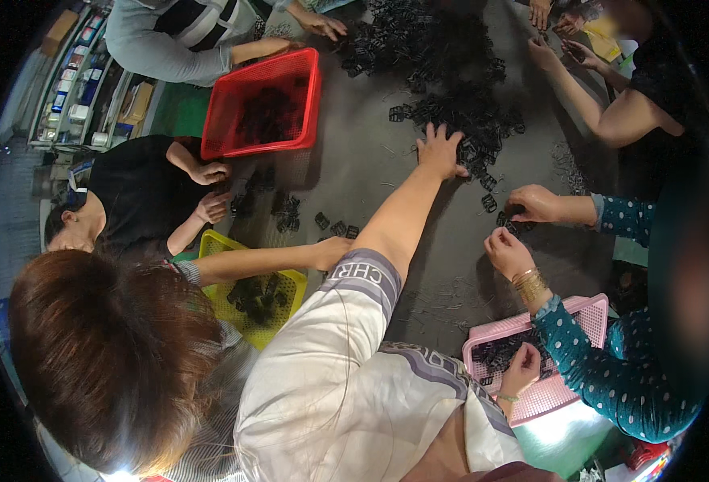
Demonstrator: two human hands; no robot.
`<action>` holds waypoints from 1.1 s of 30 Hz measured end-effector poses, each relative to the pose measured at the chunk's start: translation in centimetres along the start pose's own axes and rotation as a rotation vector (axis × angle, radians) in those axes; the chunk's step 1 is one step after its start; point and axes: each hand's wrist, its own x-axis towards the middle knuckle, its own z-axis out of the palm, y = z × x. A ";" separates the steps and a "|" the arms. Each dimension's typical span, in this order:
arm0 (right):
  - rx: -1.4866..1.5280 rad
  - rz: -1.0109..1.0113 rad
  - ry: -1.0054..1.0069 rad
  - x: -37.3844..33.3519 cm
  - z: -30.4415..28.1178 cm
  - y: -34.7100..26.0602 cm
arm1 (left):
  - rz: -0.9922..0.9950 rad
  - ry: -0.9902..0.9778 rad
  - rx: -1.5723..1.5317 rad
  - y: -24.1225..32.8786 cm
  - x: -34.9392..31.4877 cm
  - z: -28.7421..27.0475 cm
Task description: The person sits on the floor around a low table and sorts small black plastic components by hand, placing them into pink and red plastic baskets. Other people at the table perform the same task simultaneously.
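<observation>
My left arm reaches out over the table, and my left hand (441, 153) lies with spread fingers on the near edge of a heap of small black slotted plastic pieces (427, 48). Nearer my body, my right hand (521, 371), with a thin bracelet at its wrist, is over a pink basket (591, 317). Its fingers are drawn together; anything between them is too small to make out. More black pieces (491, 353) fill part of that basket beside the hand.
Co-workers surround the dark table (354, 153). On the right, a person in dotted sleeves (603, 353) handles black pieces close to my left arm. A red basket (310, 104) and a yellow basket (294, 301) stand on the left, holding black pieces. Thin wire bits (443, 301) lie scattered.
</observation>
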 end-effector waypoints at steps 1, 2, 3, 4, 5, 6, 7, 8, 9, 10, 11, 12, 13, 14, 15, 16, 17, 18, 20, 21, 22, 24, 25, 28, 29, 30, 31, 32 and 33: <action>-0.002 -0.015 0.011 0.4 0.1 -0.3 | 0.020 -0.007 -0.008 0.6 -0.1 -0.1; 0.013 -0.007 0.009 0.4 0.3 0.2 | 0.078 -0.022 -0.008 1.0 -1.1 0.3; 0.022 -0.001 0.006 0.5 0.2 0.6 | 0.134 -0.037 -0.008 1.4 -2.4 0.9; 0.036 0.007 0.006 0.5 0.3 1.0 | 0.182 -0.042 0.028 1.2 -3.4 2.9; 0.030 0.002 0.004 0.6 0.3 0.4 | 0.205 -0.068 0.022 1.5 -5.4 3.4; 0.013 -0.005 -0.003 0.9 0.2 -0.3 | 0.239 -0.088 -0.032 1.4 -7.4 3.4; 0.023 0.006 -0.005 1.0 0.2 -0.4 | 0.212 -0.043 -0.094 1.4 -8.5 4.2; 0.033 0.019 -0.008 1.0 0.3 -0.5 | 0.185 -0.085 -0.184 1.8 -9.7 2.9; 0.035 0.025 -0.013 1.1 0.2 -0.6 | 0.159 -0.127 -0.273 1.9 -10.8 1.4; 0.043 0.027 -0.020 1.2 0.3 -0.7 | 0.128 -0.165 -0.358 1.7 -11.9 -0.1; 0.044 0.022 -0.029 1.3 0.3 -0.8 | 0.060 -0.134 -0.372 1.2 -12.6 -0.4; 0.052 0.011 -0.035 1.4 0.4 -0.7 | -0.006 -0.103 -0.385 0.7 -13.3 -0.5; 0.059 0.001 -0.033 1.4 0.3 -0.9 | -0.067 -0.075 -0.401 0.3 -13.9 -0.5; 0.066 -0.003 -0.031 1.4 0.3 -1.0 | -0.046 -0.110 -0.354 -0.3 -14.3 -0.7; 0.070 -0.018 -0.045 1.4 0.4 -1.3 | -0.026 -0.041 -0.537 -0.6 -14.7 -0.6; 0.080 -0.006 -0.060 1.3 0.2 -1.4 | -0.005 0.028 -0.720 -0.9 -15.1 -0.5; 0.096 0.005 -0.067 1.5 0.4 -1.6 | -0.028 0.076 -0.680 -1.6 -15.0 -0.2; 0.130 0.019 -0.075 1.5 0.4 -1.6 | -0.050 0.121 -0.635 -2.3 -14.7 0.0; 0.142 -0.010 -0.064 1.6 0.4 -1.5 | -0.105 0.131 -0.751 -2.5 -14.3 -0.8; 0.123 -0.052 -0.049 1.7 0.3 -1.4 | -0.141 0.094 -0.909 -2.5 -14.1 -1.1; 0.105 -0.076 -0.061 1.5 0.2 -2.4 | -0.183 0.055 -1.059 -2.8 -14.1 -1.7; 0.103 -0.094 -0.067 1.3 0.2 -3.1 | -0.213 0.024 -1.075 -3.6 -14.1 -1.7; 0.135 -0.086 -0.061 1.1 0.3 -3.0 | -0.213 -0.004 -1.085 -3.4 -13.9 -2.5; 0.156 -0.150 -0.040 0.8 0.4 -3.3 | -0.254 -0.032 -1.149 -3.5 -15.0 -3.3; 0.149 -0.191 -0.034 0.7 0.2 -3.3 | -0.223 -0.007 -1.014 -4.4 -14.9 -2.3; 0.158 -0.183 -0.046 0.5 -0.1 -3.2 | -0.193 0.018 -0.878 -5.2 -15.0 -1.3; 0.169 -0.170 -0.049 0.3 -0.2 -3.0 | -0.224 -0.001 -1.011 -4.9 -15.1 -1.6; 0.181 -0.156 -0.053 0.0 -0.2 -3.0 | -0.257 -0.021 -1.144 -4.6 -15.4 -2.0; 0.205 -0.161 -0.056 0.0 -0.1 -3.2 | -0.292 -0.042 -1.277 -4.3 -15.6 -2.2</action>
